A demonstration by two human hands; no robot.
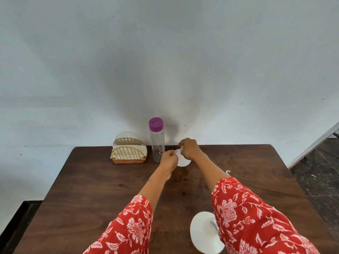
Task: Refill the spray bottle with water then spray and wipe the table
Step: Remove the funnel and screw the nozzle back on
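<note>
A small white spray bottle [183,161] stands near the back of the dark wooden table [91,189]. Both hands cover most of it. My right hand [189,148] is closed over its top from above. My left hand [169,158] pinches it at the neck from the left side. Only the bottle's rounded white lower body shows below my fingers. Just left of my hands, by the wall, a clear water bottle [157,145] with a purple cap stands upright and closed.
A gold wire napkin holder [128,153] with white napkins sits at the back left by the wall. A white rounded object [203,233] lies at the near edge under my right sleeve. A small white bit [228,172] shows beside my right forearm.
</note>
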